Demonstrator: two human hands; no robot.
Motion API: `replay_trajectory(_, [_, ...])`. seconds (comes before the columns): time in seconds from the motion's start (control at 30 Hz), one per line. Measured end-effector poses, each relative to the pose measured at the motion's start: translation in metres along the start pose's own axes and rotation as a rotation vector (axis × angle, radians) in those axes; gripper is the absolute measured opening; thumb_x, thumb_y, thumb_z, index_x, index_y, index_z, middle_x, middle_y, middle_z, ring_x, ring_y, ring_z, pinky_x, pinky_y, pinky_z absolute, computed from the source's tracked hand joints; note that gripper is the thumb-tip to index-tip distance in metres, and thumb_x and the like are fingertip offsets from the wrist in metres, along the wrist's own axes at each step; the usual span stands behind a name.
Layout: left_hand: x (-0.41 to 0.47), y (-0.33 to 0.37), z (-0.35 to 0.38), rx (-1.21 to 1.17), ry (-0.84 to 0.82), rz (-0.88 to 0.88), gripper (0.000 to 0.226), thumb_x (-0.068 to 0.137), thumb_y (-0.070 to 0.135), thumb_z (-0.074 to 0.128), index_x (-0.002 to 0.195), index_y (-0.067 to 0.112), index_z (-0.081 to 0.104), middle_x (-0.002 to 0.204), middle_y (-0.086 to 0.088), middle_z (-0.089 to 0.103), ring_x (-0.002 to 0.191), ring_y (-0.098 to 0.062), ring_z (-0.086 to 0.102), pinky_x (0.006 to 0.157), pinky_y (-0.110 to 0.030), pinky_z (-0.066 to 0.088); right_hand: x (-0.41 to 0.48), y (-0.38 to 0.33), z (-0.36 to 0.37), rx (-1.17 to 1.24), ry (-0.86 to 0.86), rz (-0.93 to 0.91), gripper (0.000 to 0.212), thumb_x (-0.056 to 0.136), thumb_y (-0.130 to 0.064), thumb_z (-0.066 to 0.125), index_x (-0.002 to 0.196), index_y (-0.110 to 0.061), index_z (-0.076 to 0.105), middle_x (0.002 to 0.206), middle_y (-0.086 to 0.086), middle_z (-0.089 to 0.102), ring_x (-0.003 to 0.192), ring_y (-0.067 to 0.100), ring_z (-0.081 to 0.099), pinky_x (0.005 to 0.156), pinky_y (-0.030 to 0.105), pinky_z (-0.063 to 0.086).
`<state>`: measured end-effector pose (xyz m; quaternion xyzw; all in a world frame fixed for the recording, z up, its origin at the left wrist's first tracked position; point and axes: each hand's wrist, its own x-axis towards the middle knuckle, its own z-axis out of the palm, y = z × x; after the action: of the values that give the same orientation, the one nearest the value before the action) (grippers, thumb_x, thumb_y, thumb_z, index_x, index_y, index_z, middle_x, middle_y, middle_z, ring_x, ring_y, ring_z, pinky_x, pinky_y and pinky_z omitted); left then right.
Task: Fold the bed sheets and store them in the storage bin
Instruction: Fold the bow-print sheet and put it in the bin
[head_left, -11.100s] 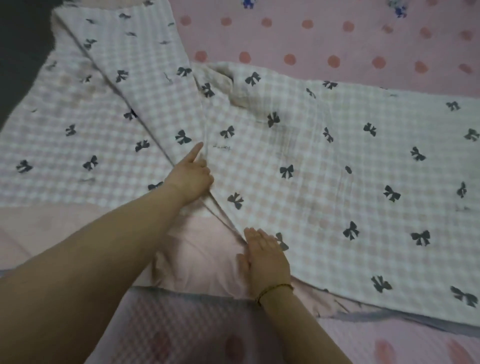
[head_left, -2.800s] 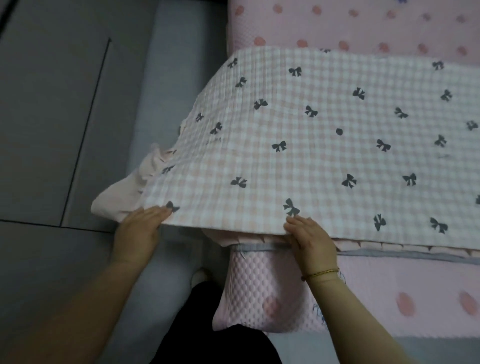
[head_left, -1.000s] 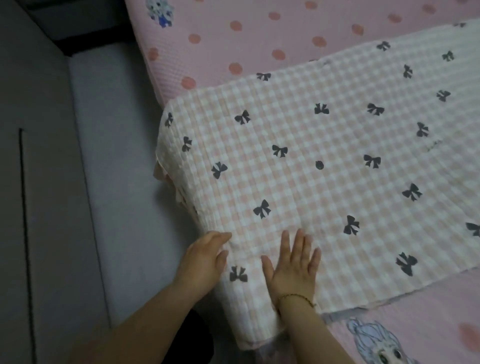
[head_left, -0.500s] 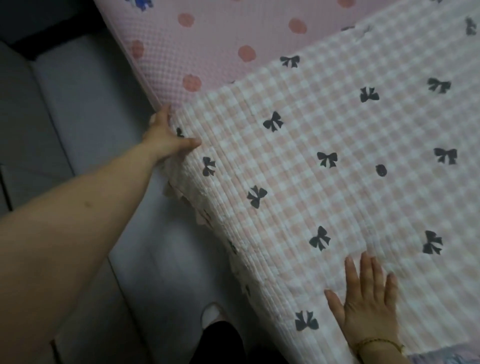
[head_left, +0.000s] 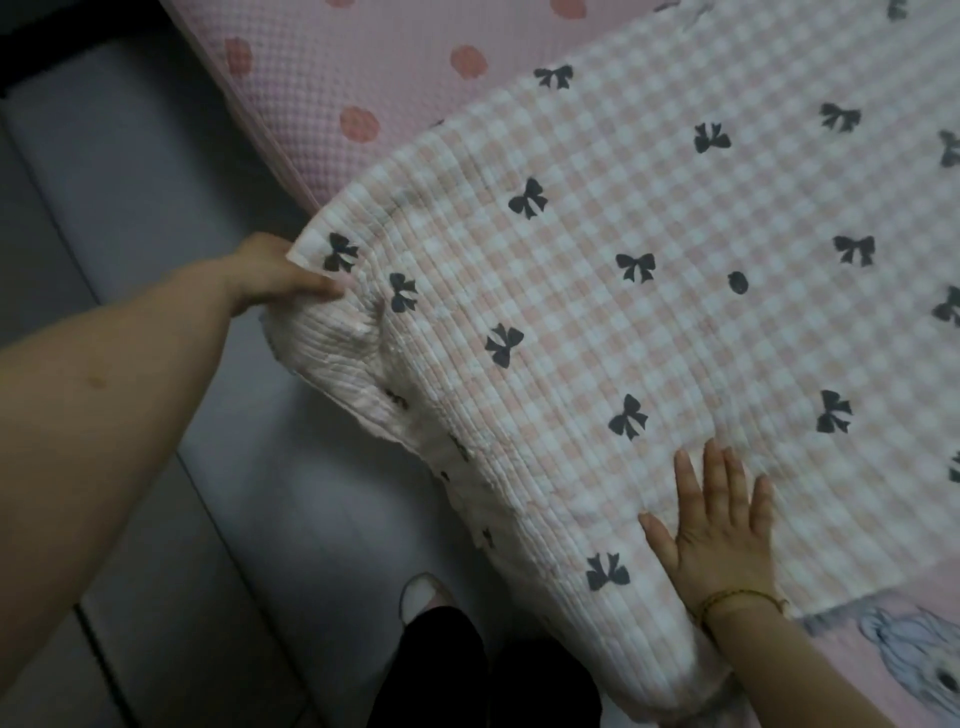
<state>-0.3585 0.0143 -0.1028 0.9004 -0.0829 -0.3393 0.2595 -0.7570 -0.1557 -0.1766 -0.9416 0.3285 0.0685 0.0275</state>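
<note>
Sheet (head_left: 623, 312): checked, bow-printed, layered at its edge, spread on pink dotted bed (head_left: 322, 67), one side draping over the edge | left hand (head_left: 270, 275): thumb and fingers pinching the far corner, beyond the bed edge | right hand (head_left: 722, 525): flat, fingers spread, pressing near part | floor (head_left: 156, 234): grey, below.

The light is dim and flat, with a cool greyish cast and no glare. The pink-and-white checked quilted sheet with dark bow prints (head_left: 597, 322) in the middle of the frame is the brightest area. The smooth grey floor (head_left: 156, 218) darkens toward the upper left corner, which is nearly black. A soft shadow lies under the sheet's overhanging edge at centre left. The bare left forearm (head_left: 104, 389) at lower left looks oversized and soft. Wide-angle distortion curves the edge of the pink red-dotted mattress cover (head_left: 322, 78), and fine detail is smeared.
</note>
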Motion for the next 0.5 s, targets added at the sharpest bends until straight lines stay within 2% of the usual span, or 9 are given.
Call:
replay_trajectory(0.1, [-0.019,-0.005,-0.002,0.075,0.015,-0.022,0.049,0.077,0.013,0.073,0.121,-0.002,0.057,0.124,-0.017,0.057,0.114,-0.030,0.053,0.086,-0.026,0.037,-0.002,0.001,0.000,0.011,0.016,-0.002,0.068,0.095,-0.054,0.005,0.131,-0.004,0.035,0.129,0.025,0.049,0.143,0.014,-0.014,0.116,0.032,-0.010])
replay_trajectory(0.23, [-0.044,-0.013,0.000,0.068,-0.010,-0.057,0.047,0.078,0.008,0.071,0.122,-0.002,0.056,0.123,-0.018,0.057,0.113,-0.031,0.053,0.087,-0.027,0.038,-0.002,0.001,-0.004,0.012,-0.026,-0.004,0.069,0.096,-0.053,0.009,0.133,-0.002,0.037,0.132,0.020,0.045,0.144,0.017,-0.008,0.116,0.033,-0.009])
replay_trajectory(0.3, [-0.057,-0.024,0.002,0.083,-0.014,-0.081,0.045,0.079,0.005,0.070,0.121,-0.002,0.056,0.118,-0.019,0.059,0.102,-0.030,0.055,0.080,-0.025,0.039,-0.002,0.001,-0.007,0.015,-0.054,-0.026,0.068,0.096,-0.053,0.010,0.130,-0.001,0.039,0.132,0.017,0.039,0.142,0.026,0.007,0.116,0.033,-0.010])
replay_trajectory(0.37, [-0.070,-0.040,0.002,0.079,-0.028,-0.139,0.043,0.079,0.004,0.070,0.119,-0.003,0.058,0.107,-0.017,0.060,0.088,-0.026,0.053,0.066,-0.026,0.042,-0.003,-0.002,-0.009,-0.002,-0.145,-0.019,0.067,0.096,-0.053,0.009,0.126,-0.002,0.041,0.131,0.019,0.037,0.131,0.035,0.029,0.116,0.032,-0.010])
replay_trajectory(0.4, [-0.077,-0.050,0.002,0.062,-0.035,-0.173,0.042,0.079,0.005,0.070,0.118,-0.003,0.059,0.106,-0.016,0.060,0.086,-0.024,0.053,0.066,-0.026,0.043,-0.005,-0.003,-0.011,0.007,-0.204,-0.020,0.067,0.096,-0.053,0.009,0.126,-0.003,0.041,0.132,0.020,0.036,0.129,0.035,0.036,0.116,0.031,-0.010])
replay_trajectory(0.43, [-0.084,-0.059,0.003,0.042,-0.037,-0.197,0.040,0.078,0.006,0.071,0.116,-0.003,0.060,0.108,-0.017,0.062,0.087,-0.024,0.054,0.071,-0.027,0.043,-0.004,-0.005,-0.015,0.013,-0.230,-0.018,0.069,0.095,-0.055,0.005,0.129,-0.004,0.038,0.134,0.020,0.032,0.129,0.034,0.036,0.115,0.031,-0.012])
replay_trajectory(0.47, [-0.089,-0.065,0.004,0.023,-0.040,-0.216,0.038,0.078,0.008,0.071,0.114,-0.003,0.062,0.110,-0.018,0.062,0.088,-0.024,0.055,0.076,-0.028,0.043,-0.004,-0.008,-0.021,0.014,-0.269,-0.011,0.076,0.090,-0.061,-0.005,0.135,-0.008,0.028,0.140,0.019,0.021,0.131,0.031,0.027,0.113,0.030,-0.019])
replay_trajectory(0.5, [-0.096,-0.071,0.005,0.007,-0.035,-0.225,0.036,0.079,0.009,0.071,0.112,-0.003,0.063,0.110,-0.018,0.063,0.088,-0.024,0.056,0.078,-0.028,0.042,-0.003,-0.009,-0.023,-0.010,-0.269,-0.004,0.087,0.078,-0.068,-0.022,0.140,-0.015,0.008,0.144,0.015,0.000,0.135,0.026,0.008,0.106,0.030,-0.031])
